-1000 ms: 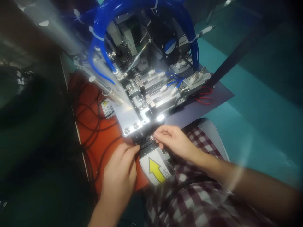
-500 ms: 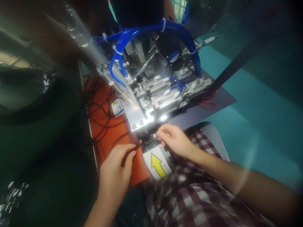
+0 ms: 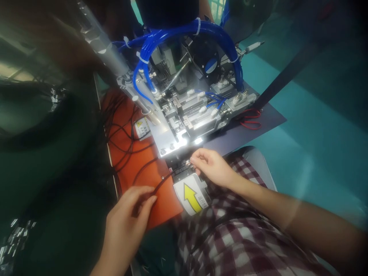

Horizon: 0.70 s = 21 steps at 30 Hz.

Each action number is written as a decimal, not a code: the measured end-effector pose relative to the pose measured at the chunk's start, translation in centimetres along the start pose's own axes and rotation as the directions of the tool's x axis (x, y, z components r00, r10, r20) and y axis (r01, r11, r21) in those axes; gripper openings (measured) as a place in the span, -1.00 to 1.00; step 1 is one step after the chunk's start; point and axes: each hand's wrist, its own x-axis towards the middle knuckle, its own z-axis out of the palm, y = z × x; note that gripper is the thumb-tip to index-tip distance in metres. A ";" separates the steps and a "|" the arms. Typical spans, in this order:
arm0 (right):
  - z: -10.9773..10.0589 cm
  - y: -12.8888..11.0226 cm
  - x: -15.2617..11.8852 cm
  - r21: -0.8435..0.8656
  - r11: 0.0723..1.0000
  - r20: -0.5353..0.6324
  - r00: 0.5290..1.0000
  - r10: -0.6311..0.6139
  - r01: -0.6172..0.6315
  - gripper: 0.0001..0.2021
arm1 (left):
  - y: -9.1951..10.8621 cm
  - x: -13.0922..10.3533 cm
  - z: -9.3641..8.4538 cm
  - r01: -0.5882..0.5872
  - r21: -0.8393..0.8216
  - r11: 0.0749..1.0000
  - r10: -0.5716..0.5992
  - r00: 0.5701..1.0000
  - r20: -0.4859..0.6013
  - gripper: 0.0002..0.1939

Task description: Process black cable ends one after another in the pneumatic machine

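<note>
A black cable [image 3: 164, 181] runs over the orange board from my left hand [image 3: 129, 218] up to a dark slotted block [image 3: 180, 172] at the front of a machine. My left thumb and fingers are closed on the cable. My right hand [image 3: 211, 166] is pinched at the block's right end, beside a small shiny metal piece [image 3: 188, 163]. What lies between those fingertips is too small and partly hidden. Just below the block is a curved white cover [image 3: 178, 193] bearing a yellow arrow [image 3: 191, 197].
The machine's metal plate [image 3: 163, 134] and cylinders [image 3: 202, 122] stand just beyond my hands, under an arch of blue air tubes [image 3: 172, 28]. Loose black cables [image 3: 120, 132] lie on the orange board [image 3: 146, 174] at left. Red wires [image 3: 251, 124] hang over a grey board [image 3: 270, 120].
My left hand has drawn back, down and to the left, along the cable, and more of the cable shows beside the block. My right hand has stayed nearly in place.
</note>
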 end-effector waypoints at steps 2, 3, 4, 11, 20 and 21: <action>0.0 0.0 0.0 -0.001 1.000 0.005 1.000 -0.002 0.002 -0.82 | -0.3 -0.1 -0.1 -0.099 0.071 0.993 0.102 0.994 -0.039 -0.86; 0.0 0.0 0.0 -0.005 1.000 0.006 1.000 0.000 0.000 -0.82 | -0.6 0.0 -0.2 -0.161 0.119 0.980 0.168 0.984 -0.057 -0.86; -0.1 0.0 0.0 -0.008 1.000 0.006 1.000 0.002 -0.002 -0.82 | -0.9 0.2 -0.3 -0.231 0.178 0.956 0.247 0.967 -0.070 -0.85; 0.0 -0.1 0.1 -0.026 1.000 0.000 1.000 0.000 0.000 -0.82 | -3.8 1.1 -0.5 -0.514 0.421 0.747 0.554 0.832 0.033 -0.57; 0.1 -0.5 0.1 -0.010 1.000 0.004 1.000 0.022 -0.022 -0.82 | -3.9 1.2 0.0 -0.483 0.316 0.817 0.513 0.858 -0.017 -0.56; 0.1 -0.5 0.1 -0.014 1.000 0.008 1.000 0.025 -0.025 -0.82 | -4.0 1.3 0.0 -0.475 0.305 0.826 0.504 0.863 -0.021 -0.57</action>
